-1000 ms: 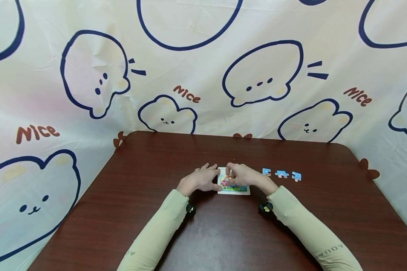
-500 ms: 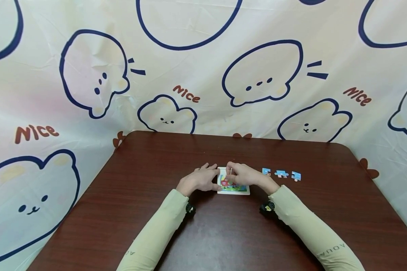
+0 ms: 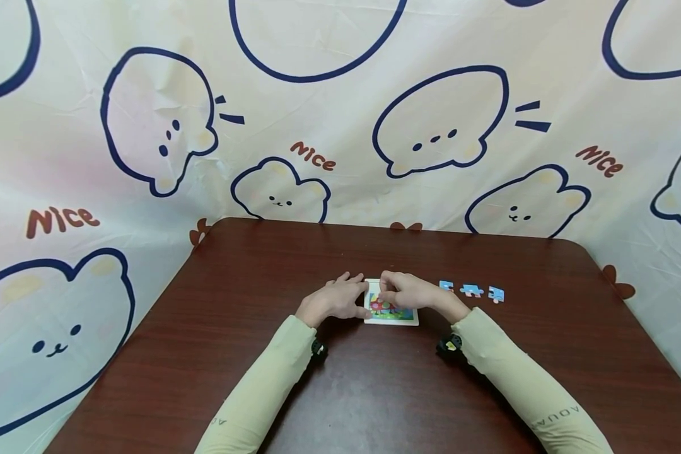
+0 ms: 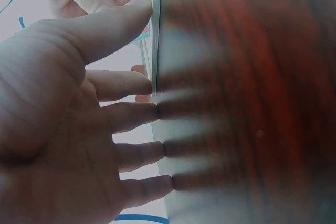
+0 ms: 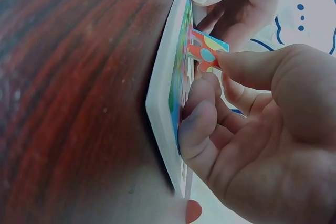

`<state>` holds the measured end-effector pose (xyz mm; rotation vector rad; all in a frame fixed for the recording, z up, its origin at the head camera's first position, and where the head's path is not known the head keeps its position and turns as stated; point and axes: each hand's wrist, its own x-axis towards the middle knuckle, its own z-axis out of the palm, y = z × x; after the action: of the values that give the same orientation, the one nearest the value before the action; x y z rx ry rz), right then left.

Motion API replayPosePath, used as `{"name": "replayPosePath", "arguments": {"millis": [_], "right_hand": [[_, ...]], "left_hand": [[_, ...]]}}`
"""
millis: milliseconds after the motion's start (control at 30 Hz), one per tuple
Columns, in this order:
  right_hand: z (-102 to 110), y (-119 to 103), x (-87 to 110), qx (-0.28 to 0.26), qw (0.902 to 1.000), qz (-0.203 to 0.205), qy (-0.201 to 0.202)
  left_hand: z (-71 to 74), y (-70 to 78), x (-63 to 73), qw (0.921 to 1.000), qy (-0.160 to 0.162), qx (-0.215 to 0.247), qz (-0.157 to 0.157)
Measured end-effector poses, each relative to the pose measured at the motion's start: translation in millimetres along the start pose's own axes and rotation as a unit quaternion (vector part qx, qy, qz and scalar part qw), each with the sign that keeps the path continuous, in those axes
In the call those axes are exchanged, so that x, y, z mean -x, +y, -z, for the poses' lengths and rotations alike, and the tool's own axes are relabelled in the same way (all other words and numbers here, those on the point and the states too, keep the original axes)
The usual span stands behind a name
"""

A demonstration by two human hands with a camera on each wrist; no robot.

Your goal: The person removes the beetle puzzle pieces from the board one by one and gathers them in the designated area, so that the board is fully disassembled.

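Note:
A small jigsaw puzzle in a white-rimmed tray (image 3: 391, 324) lies on the table. My right hand (image 3: 407, 291) is over its upper part. In the right wrist view, the thumb and fingers pinch a jigsaw piece (image 5: 210, 53) in orange, yellow and blue, tilted up from the puzzle with one edge down at its surface. Other fingertips rest low over the picture. My left hand (image 3: 338, 299) lies at the tray's left side, fingers spread and fairly straight. In the left wrist view, its thumb (image 4: 118, 27) presses on the tray's edge, and the fingertips reach down to the tabletop.
Three loose blue jigsaw pieces lie in a row to the right: one near the right wrist (image 3: 446, 287), a middle piece (image 3: 471, 291) and an outer piece (image 3: 496, 294). A dark brown table (image 3: 250, 271) meets a cartoon-printed cloth (image 3: 352, 126) at the back and sides.
My right wrist has shifted slightly to the right, and more red of the picture shows beneath its fingers. The left hand, tray and loose pieces have stayed put.

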<state>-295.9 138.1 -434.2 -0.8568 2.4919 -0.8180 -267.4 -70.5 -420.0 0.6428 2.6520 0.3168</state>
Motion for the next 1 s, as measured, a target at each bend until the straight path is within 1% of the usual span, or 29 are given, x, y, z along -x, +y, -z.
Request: {"name": "replayPosePath", "arguments": {"millis": [300,433,667,833,1000], "right_hand": [[-0.5,1.0,-1.5,-0.014,0.9999,-0.002,-0.003],[0.1,1.0,-2.2,-0.023,0.9997,0.003,-0.006],[0.7,3.3,-3.1,-0.052,0.9985,0.003,-0.016],[1.0,3.9,-4.0,-0.067,0.9974,-0.001,-0.026],[1.7,0.8,-3.8,-0.071,0.9969,-0.006,-0.032]], "left_hand": [[0.0,0.8,0.7,1.0000,0.002,0.002,-0.001],[1.1,1.7,1.8,1.0000,0.003,0.007,-0.001],[1.7,3.2,3.4,0.9999,-0.002,0.001,0.010],[0.8,4.1,3.0,0.9999,0.005,0.005,0.014],[0.5,4.6,2.0,0.9998,0.011,0.004,0.013]]}}
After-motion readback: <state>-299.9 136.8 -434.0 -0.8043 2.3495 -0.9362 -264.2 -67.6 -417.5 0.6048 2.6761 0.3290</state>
